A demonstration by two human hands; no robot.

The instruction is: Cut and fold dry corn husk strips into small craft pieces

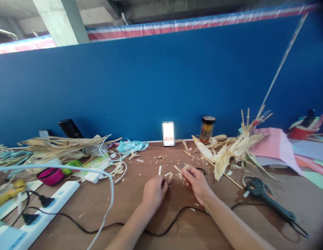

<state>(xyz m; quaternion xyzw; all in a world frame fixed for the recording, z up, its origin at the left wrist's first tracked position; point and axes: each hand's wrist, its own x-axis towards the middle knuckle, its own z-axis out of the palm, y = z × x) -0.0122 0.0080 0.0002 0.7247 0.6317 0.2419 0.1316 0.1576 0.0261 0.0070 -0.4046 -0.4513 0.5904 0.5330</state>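
Note:
My left hand point(154, 190) rests low over the brown table with its fingers curled closed. A pale strip of dried corn husk point(170, 177) sticks out at its fingertips; the inside of the grip is hidden. My right hand point(196, 184) pinches a small piece of dried husk point(186, 168) between thumb and forefinger, a short way to the right. Just behind that hand lies a black loop point(201, 170), perhaps a scissors handle, mostly covered. A loose short strip point(159, 170) lies beyond my left hand, among many small husk scraps.
A glue gun point(271, 199) lies at right, its black cable point(177, 217) crossing beneath my forearms. Corn husks point(233, 149), a lidded jar point(207, 130) and a lit phone point(168, 134) stand behind. At left are a white power strip point(56, 201), a white cable point(112, 194) and husk bundles point(54, 147).

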